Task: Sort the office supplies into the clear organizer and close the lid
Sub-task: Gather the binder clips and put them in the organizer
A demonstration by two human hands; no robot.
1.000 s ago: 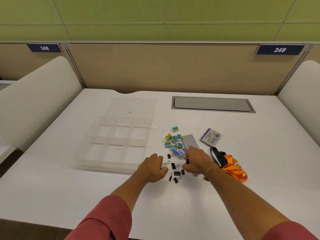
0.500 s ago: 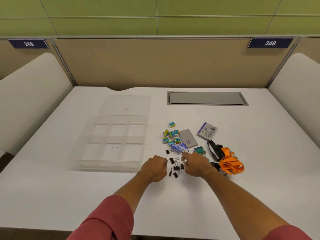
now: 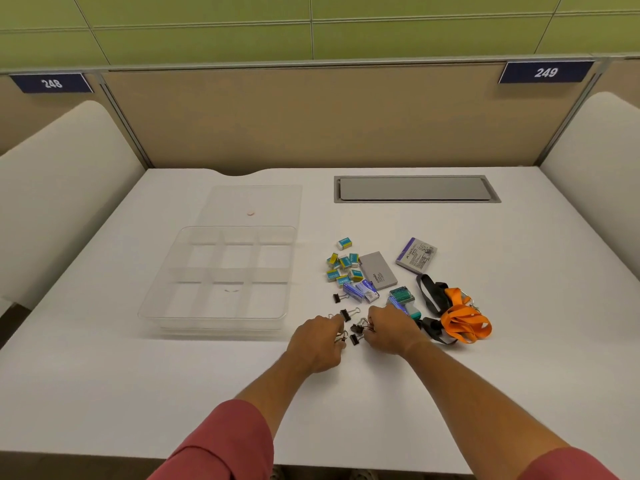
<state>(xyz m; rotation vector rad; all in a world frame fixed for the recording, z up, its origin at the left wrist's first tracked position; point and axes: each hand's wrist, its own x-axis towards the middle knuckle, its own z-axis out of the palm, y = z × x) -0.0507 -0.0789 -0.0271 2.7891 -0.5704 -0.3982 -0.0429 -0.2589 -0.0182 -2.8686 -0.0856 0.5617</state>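
Note:
The clear organizer [image 3: 162, 308] sits open on the white desk, its compartments bare, and its clear lid [image 3: 254, 204] lies flat behind it. To its right is a scatter of supplies: small blue-and-yellow boxes [image 3: 341, 263], a grey case [image 3: 378, 270], purple staple boxes [image 3: 362, 291], a teal item [image 3: 401, 296], a purple-edged card [image 3: 416, 255] and an orange lanyard [image 3: 465, 320]. Several black binder clips [image 3: 348, 313] lie in front. My left hand [image 3: 317, 341] is curled over clips, fingers closed on some. My right hand [image 3: 389, 329] pinches clips at its fingertips.
A grey cable hatch [image 3: 415, 188] is set into the desk at the back right. White padded dividers [image 3: 59, 188] flank both sides, and a tan partition with number plates 248 and 249 stands behind. A black strap [image 3: 429, 292] lies beside the lanyard.
Both hands have drawn closer together over the binder clips and closed on them; the loose clips between them are fewer. The camera has shifted slightly.

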